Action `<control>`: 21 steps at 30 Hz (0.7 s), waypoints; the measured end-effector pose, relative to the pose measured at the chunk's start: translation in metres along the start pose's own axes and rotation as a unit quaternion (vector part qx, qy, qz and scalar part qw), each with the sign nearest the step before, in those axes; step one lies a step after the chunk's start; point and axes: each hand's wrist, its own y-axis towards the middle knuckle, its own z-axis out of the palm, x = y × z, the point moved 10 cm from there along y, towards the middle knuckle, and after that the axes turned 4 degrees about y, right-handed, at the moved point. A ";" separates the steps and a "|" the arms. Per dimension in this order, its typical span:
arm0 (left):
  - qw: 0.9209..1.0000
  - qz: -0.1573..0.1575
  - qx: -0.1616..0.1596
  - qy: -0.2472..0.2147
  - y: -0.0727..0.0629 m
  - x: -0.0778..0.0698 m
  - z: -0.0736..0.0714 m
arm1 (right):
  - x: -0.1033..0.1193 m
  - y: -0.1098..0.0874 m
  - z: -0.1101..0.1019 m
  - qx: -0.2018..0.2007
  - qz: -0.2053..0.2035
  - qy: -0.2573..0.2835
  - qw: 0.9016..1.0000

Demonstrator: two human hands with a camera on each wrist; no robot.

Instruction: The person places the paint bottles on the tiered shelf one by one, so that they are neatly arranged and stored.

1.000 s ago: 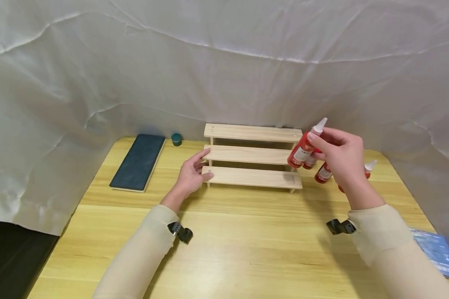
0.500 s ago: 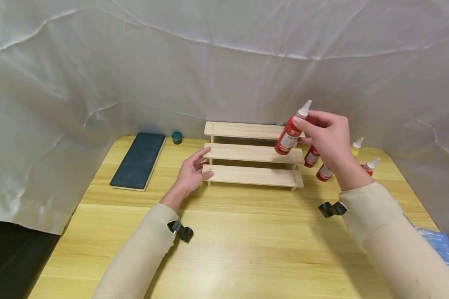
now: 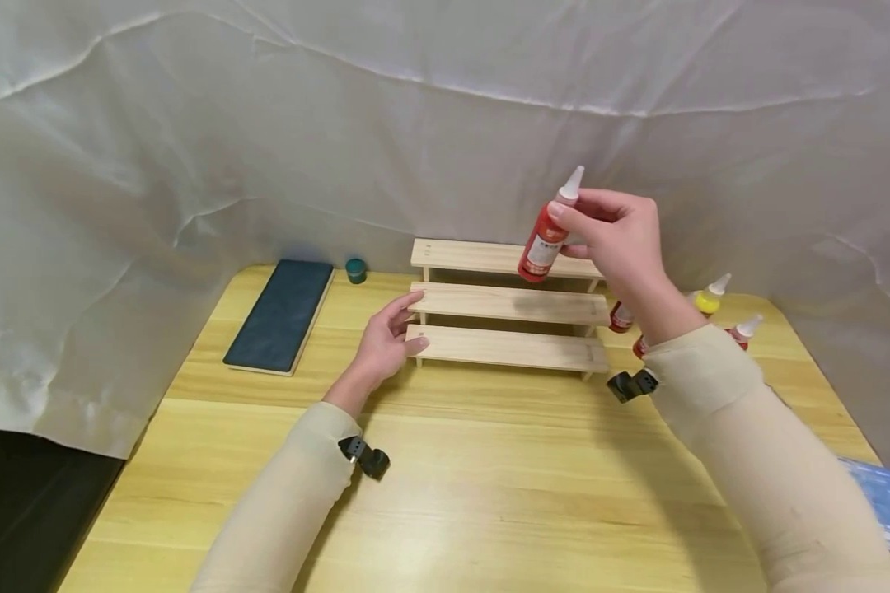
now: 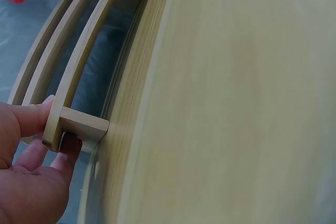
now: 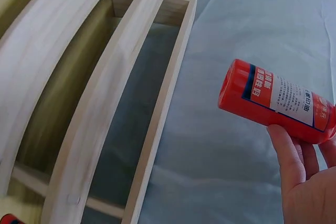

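Observation:
A three-tier wooden step rack [image 3: 504, 347] stands at the back of the table. My left hand [image 3: 381, 344] holds its left end; in the left wrist view the thumb lies on the lowest board [image 4: 79, 72] and fingers reach beneath it. My right hand [image 3: 623, 243] pinches a red squeeze bottle [image 3: 542, 249] with a white pointed nozzle near its neck, tilted, in the air above the top tier. From the right wrist, the bottle's label [image 5: 283, 98] and red base show, held off to the side of the rack. The tiers bear nothing.
Right of the rack, partly behind my right forearm, stand several more bottles, red ones [image 3: 620, 318] and one with a yellow top [image 3: 708, 301]. A dark flat slab [image 3: 282, 317] and a small green jar [image 3: 356, 271] lie left. A blue booklet [image 3: 886, 502] sits at the right edge.
My right hand has carried the red bottle up and to the left, from beside the rack's right end to above its top tier. My left hand has kept its hold on the rack.

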 end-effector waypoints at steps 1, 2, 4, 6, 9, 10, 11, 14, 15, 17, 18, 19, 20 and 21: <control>1.000 -0.001 0.000 -0.003 0.000 0.000 0.001 | 0.000 0.002 0.003 0.003 0.000 0.003 1.000; 1.000 -0.002 0.000 -0.005 -0.001 0.000 0.001 | 0.000 0.003 0.006 0.005 -0.001 0.003 1.000; 1.000 -0.005 -0.002 -0.009 -0.001 0.000 0.002 | 0.001 0.006 0.012 0.011 -0.003 0.008 1.000; 1.000 -0.006 -0.004 -0.011 -0.002 -0.001 0.003 | 0.001 0.009 0.017 0.016 -0.004 0.015 1.000; 1.000 -0.003 -0.005 -0.011 -0.002 -0.002 0.005 | 0.002 0.014 0.026 0.020 -0.006 0.026 0.999; 1.000 -0.001 -0.004 -0.011 -0.002 -0.002 0.006 | 0.001 0.015 0.029 0.022 -0.006 0.031 0.999; 1.000 -0.001 -0.004 -0.010 -0.002 -0.002 0.006 | 0.001 0.017 0.031 0.023 -0.006 0.033 0.999; 1.000 0.001 -0.002 -0.008 -0.002 -0.002 0.008 | -0.002 0.022 0.040 0.027 -0.005 0.039 0.999; 1.000 0.003 -0.001 -0.008 -0.002 -0.002 0.009 | -0.003 0.024 0.043 0.029 -0.004 0.038 0.999; 1.000 0.003 -0.001 -0.010 -0.003 -0.001 0.010 | -0.006 0.027 0.049 0.032 -0.003 0.035 0.999; 1.000 0.004 -0.001 -0.012 -0.003 -0.001 0.010 | -0.007 0.029 0.052 0.034 -0.003 0.031 0.999; 1.000 0.005 0.000 -0.012 -0.003 -0.001 0.010 | -0.008 0.030 0.056 0.035 -0.002 0.026 0.999; 1.000 0.008 0.000 -0.012 -0.003 -0.002 0.011 | -0.009 0.032 0.059 0.038 -0.001 0.024 0.999; 1.000 0.009 0.000 -0.013 -0.003 -0.002 0.011 | -0.010 0.033 0.063 0.041 -0.001 0.020 0.999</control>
